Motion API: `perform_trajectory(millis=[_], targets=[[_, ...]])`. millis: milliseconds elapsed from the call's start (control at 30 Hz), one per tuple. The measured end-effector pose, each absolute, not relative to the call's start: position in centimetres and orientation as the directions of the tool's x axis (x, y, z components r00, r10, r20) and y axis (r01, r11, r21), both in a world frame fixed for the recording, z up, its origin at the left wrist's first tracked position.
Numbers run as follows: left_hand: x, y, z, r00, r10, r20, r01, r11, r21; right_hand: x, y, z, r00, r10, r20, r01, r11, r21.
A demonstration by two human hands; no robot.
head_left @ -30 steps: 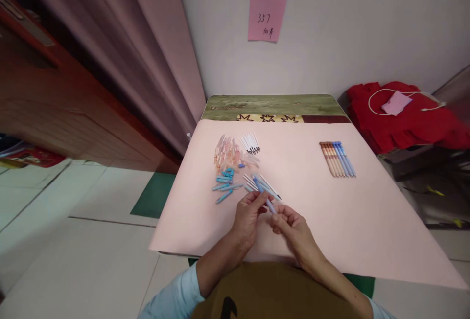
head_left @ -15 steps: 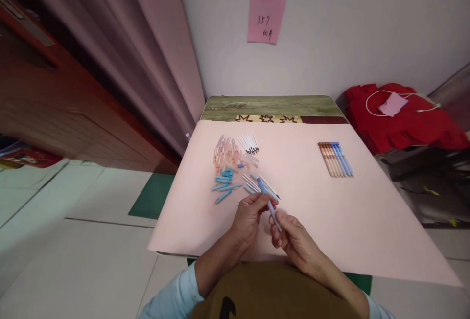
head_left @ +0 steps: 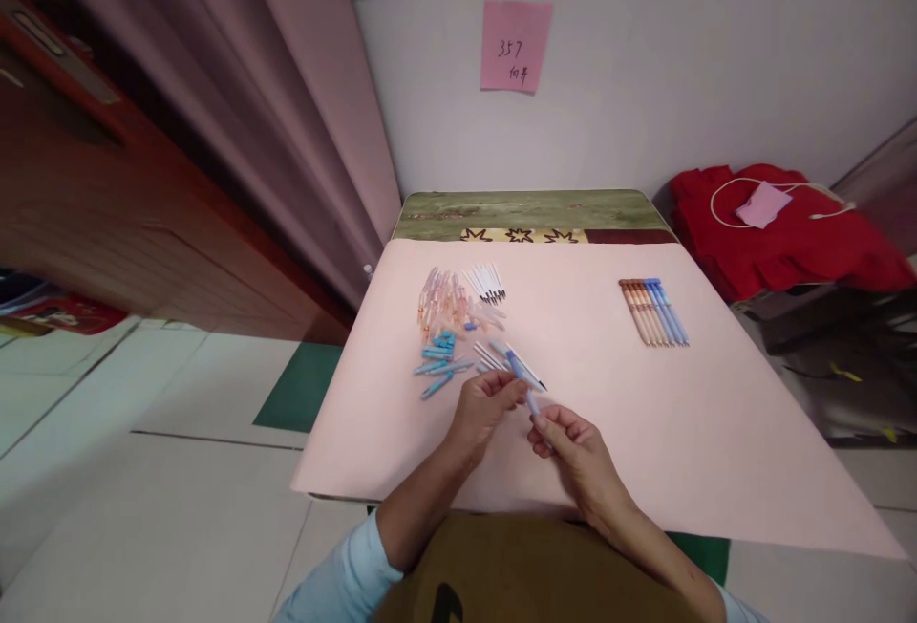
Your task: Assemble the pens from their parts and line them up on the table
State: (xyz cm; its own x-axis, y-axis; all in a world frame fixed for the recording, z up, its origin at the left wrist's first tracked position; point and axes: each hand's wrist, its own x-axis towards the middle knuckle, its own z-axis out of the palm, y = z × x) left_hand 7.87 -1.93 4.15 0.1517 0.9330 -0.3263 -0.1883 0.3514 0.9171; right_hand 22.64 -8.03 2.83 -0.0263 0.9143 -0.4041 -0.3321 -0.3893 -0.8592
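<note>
Between my hands is a blue pen (head_left: 534,402), tilted, its darker end pointing away from me. My left hand (head_left: 487,410) pinches it near the middle. The fingers of my right hand (head_left: 573,441) close round its near end and partly hide it. Just beyond the pen lie a few white refills (head_left: 489,356) with pale blue pen parts. Bright blue pen parts (head_left: 438,355) lie to the left. Behind them is a pile of clear-pinkish pen barrels (head_left: 440,296), beside a fan of white refills (head_left: 488,279) with black ends.
A row of brown and blue pens (head_left: 653,312) lies at the right of the pink-covered table (head_left: 716,432). Right of the table, a red cloth (head_left: 780,250) bears a white cord and a pink paper. A pink note (head_left: 516,46) hangs on the wall.
My right hand has shifted slightly and now covers more of the pen's near end. My left hand keeps its pinch. The view has tilted a little.
</note>
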Motion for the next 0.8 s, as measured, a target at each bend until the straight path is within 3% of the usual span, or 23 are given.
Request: perform_trajectory(millis=[67,100,200,267,400,567,700,767,800], targets=[[6.1,0.1,3.9,0.032,0.984,-0.178,-0.034,0.179,0.983,22.9,-8.0,2.6,0.017,0.922,-0.387,-0.339,-0.359,-0.869],[5.0,1.3,3.8,-0.052,0.995,-0.081,0.125,0.087,0.988,23.0,-8.0,2.6,0.034,0.923,-0.383,-0.342,-0.349,-0.872],[2.4,4.8,3.6,-0.078,0.981,0.179,0.636,-0.089,0.766,23.1,-8.2,2.3,0.043,0.924,-0.379,-0.349,-0.342,-0.873],[1.5,6.5,3.3,0.02,0.97,0.242,0.785,-0.165,0.597,23.1,-8.4,2.3,0.031,0.926,-0.377,-0.353,-0.342,-0.871],[1.9,8.5,2.6,0.144,0.97,0.195,0.892,-0.213,0.398,23.0,-8.7,2.6,0.017,0.923,-0.384,-0.343,-0.356,-0.87],[3.0,9.4,2.4,0.181,0.979,0.089,0.937,-0.199,0.286,23.2,-8.8,2.8,0.019,0.926,-0.376,-0.332,-0.349,-0.876],[2.9,9.0,3.1,0.18,0.979,0.098,0.936,-0.202,0.289,23.3,-8.8,2.5,0.019,0.929,-0.369,-0.314,-0.345,-0.884],[2.7,8.1,3.7,0.149,0.98,0.13,0.9,-0.189,0.392,23.5,-8.6,2.6,0.041,0.932,-0.36,-0.285,-0.335,-0.898],[2.7,7.5,4.0,0.113,0.984,0.139,0.849,-0.168,0.501,23.6,-8.5,2.7,0.057,0.935,-0.351,-0.263,-0.325,-0.908]])
